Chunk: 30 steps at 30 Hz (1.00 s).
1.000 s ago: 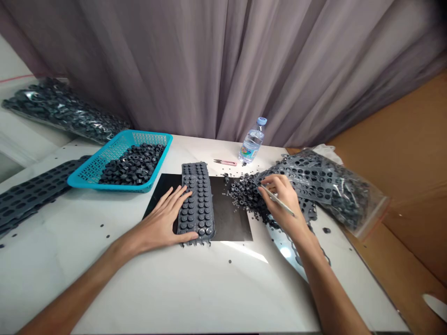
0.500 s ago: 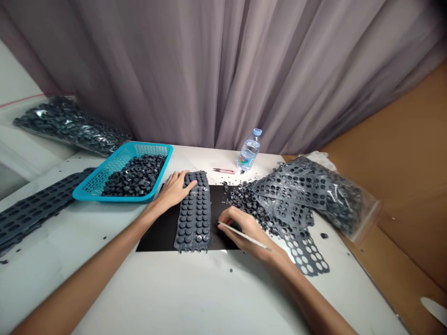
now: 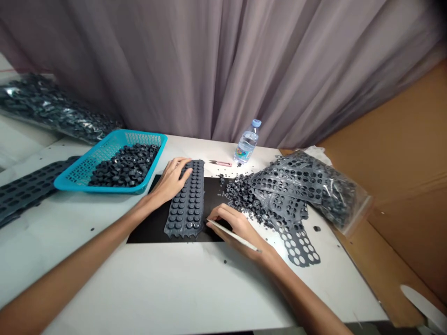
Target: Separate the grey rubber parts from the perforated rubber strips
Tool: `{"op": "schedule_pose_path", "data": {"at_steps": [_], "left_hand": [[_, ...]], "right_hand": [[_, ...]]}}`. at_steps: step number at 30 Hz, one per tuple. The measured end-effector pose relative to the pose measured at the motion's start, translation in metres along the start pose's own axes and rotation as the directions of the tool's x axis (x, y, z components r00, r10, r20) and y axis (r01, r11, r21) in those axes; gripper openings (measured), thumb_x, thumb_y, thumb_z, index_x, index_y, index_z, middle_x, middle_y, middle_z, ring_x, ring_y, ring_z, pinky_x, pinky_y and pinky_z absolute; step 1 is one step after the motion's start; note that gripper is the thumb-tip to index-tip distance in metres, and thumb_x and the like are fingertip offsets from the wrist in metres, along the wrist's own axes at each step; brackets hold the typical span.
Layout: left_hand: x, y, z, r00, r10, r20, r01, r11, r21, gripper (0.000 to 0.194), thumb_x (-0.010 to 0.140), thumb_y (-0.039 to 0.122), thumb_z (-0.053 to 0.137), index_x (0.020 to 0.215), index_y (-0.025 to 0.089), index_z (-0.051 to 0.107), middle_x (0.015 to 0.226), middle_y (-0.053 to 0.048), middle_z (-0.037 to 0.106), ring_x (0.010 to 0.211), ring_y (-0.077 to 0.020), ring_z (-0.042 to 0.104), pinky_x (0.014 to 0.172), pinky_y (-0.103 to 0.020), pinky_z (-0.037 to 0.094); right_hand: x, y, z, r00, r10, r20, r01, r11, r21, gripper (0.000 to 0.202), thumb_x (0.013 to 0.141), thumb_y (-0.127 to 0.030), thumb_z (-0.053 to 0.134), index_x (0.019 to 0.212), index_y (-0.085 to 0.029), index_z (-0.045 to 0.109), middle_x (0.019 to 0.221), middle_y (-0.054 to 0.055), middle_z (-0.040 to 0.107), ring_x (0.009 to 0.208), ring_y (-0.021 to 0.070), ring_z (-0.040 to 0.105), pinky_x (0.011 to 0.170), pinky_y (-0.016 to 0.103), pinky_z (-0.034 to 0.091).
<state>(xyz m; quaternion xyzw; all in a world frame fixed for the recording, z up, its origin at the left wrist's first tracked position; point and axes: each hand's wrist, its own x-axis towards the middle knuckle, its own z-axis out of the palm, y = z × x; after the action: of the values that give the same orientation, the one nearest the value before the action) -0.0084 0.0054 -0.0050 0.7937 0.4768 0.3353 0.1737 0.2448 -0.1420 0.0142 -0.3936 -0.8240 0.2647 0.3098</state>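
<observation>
My left hand (image 3: 171,180) lies over the upper left edge of a dark grey rubber sheet (image 3: 186,204) with rows of round raised studs. Its fingers are stretched out and its thumb is apart, resting on the studs. The sheet lies lengthwise on a black mat (image 3: 148,228). Just right of the sheet's near end, my right hand (image 3: 237,228) is closed around a slim pale stick-like tool (image 3: 232,234), which slants back across the hand. The tool's front tip is hard to make out near my fingertips.
A blue basket (image 3: 75,187) of dark rubber pieces stands left, by a filled bag (image 3: 59,107) and holed sheets (image 3: 28,190). Right are loose pieces (image 3: 244,193), punched sheets (image 3: 286,181) and another bag (image 3: 342,200). Behind stand a water bottle (image 3: 247,142) and pink-handled snips (image 3: 223,163).
The whole view has shifted slightly, so things appear further left and higher. My right hand with the tool is a little closer to the studded sheet. My left hand stays on the sheet.
</observation>
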Motion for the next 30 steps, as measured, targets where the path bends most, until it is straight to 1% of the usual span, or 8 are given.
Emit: {"op": "schedule_pose_path", "data": {"at_steps": [2, 4, 7, 10, 16, 22, 26, 30], "left_hand": [[-0.025, 0.015, -0.013, 0.986, 0.097, 0.136, -0.090, 0.994, -0.059, 0.031, 0.104, 0.045, 0.056, 0.125, 0.025, 0.067, 0.130, -0.006, 0.062, 0.127, -0.0252, 0.058, 0.118, -0.042, 0.043], [-0.051, 0.028, -0.024, 0.941, 0.202, 0.271, -0.163, 0.974, -0.160, 0.027, 0.102, 0.047, 0.060, 0.116, 0.025, 0.067, 0.120, -0.005, 0.064, 0.116, -0.0237, 0.061, 0.108, -0.039, 0.050], [-0.078, 0.042, -0.032, 0.897, 0.228, 0.378, -0.163, 0.967, -0.197, 0.025, 0.096, 0.044, 0.071, 0.111, 0.025, 0.064, 0.112, -0.004, 0.064, 0.107, -0.0234, 0.062, 0.096, -0.037, 0.052], [-0.087, 0.048, -0.034, 0.867, 0.230, 0.441, -0.182, 0.972, -0.148, 0.022, 0.094, 0.038, 0.072, 0.109, 0.025, 0.063, 0.110, -0.002, 0.064, 0.106, -0.0240, 0.062, 0.095, -0.037, 0.050], [-0.089, 0.047, -0.032, 0.861, 0.252, 0.441, -0.212, 0.967, -0.139, 0.015, 0.099, 0.037, 0.067, 0.109, 0.026, 0.064, 0.112, -0.002, 0.065, 0.109, -0.0245, 0.061, 0.100, -0.038, 0.043], [-0.091, 0.043, -0.026, 0.869, 0.209, 0.449, -0.169, 0.977, -0.127, 0.017, 0.101, 0.041, 0.067, 0.107, 0.025, 0.064, 0.112, -0.001, 0.064, 0.108, -0.0237, 0.060, 0.099, -0.038, 0.040], [-0.091, 0.044, -0.024, 0.875, 0.215, 0.433, -0.182, 0.976, -0.118, 0.018, 0.101, 0.041, 0.068, 0.105, 0.024, 0.063, 0.111, -0.001, 0.063, 0.107, -0.0232, 0.060, 0.099, -0.038, 0.039], [-0.091, 0.043, -0.024, 0.882, 0.197, 0.429, -0.157, 0.979, -0.128, 0.020, 0.100, 0.042, 0.070, 0.105, 0.024, 0.062, 0.110, 0.000, 0.062, 0.106, -0.0229, 0.060, 0.099, -0.037, 0.039]], "right_hand": [[0.001, -0.002, 0.002, 1.000, -0.016, -0.018, 0.017, 1.000, 0.022, 0.014, 0.110, -0.032, 0.056, 0.105, -0.021, 0.063, 0.105, 0.007, 0.068, 0.096, 0.0187, 0.066, 0.091, 0.031, 0.054], [0.003, -0.004, 0.005, 1.000, -0.024, -0.010, 0.024, 0.999, 0.033, 0.014, 0.110, -0.033, 0.056, 0.107, -0.022, 0.063, 0.107, 0.008, 0.069, 0.099, 0.0196, 0.066, 0.093, 0.033, 0.054], [0.004, -0.007, 0.009, 0.999, -0.011, 0.047, 0.009, 0.999, 0.047, 0.016, 0.110, -0.036, 0.057, 0.110, -0.022, 0.064, 0.111, 0.009, 0.069, 0.102, 0.0207, 0.067, 0.094, 0.034, 0.055], [0.003, -0.009, 0.010, 0.995, -0.002, 0.104, -0.005, 0.997, 0.072, 0.016, 0.110, -0.035, 0.057, 0.111, -0.022, 0.064, 0.114, 0.010, 0.069, 0.105, 0.0210, 0.068, 0.096, 0.034, 0.055], [0.001, -0.013, 0.007, 0.987, 0.025, 0.156, -0.041, 0.995, 0.096, 0.011, 0.109, -0.031, 0.058, 0.113, -0.023, 0.065, 0.126, 0.009, 0.067, 0.115, 0.0214, 0.067, 0.101, 0.035, 0.052], [0.001, -0.017, 0.010, 0.988, 0.049, 0.146, -0.060, 0.996, 0.068, 0.010, 0.109, -0.030, 0.059, 0.113, -0.024, 0.065, 0.117, 0.007, 0.069, 0.107, 0.0205, 0.067, 0.097, 0.033, 0.053], [0.000, -0.017, 0.014, 0.988, 0.049, 0.146, -0.048, 0.999, -0.011, 0.009, 0.109, -0.029, 0.056, 0.113, -0.023, 0.063, 0.115, 0.007, 0.069, 0.103, 0.0200, 0.069, 0.093, 0.032, 0.055], [-0.001, -0.010, 0.020, 0.991, 0.004, 0.136, 0.019, 0.986, -0.166, 0.014, 0.110, -0.029, 0.055, 0.120, -0.023, 0.062, 0.116, 0.008, 0.070, 0.106, 0.0216, 0.071, 0.092, 0.033, 0.058]]}}
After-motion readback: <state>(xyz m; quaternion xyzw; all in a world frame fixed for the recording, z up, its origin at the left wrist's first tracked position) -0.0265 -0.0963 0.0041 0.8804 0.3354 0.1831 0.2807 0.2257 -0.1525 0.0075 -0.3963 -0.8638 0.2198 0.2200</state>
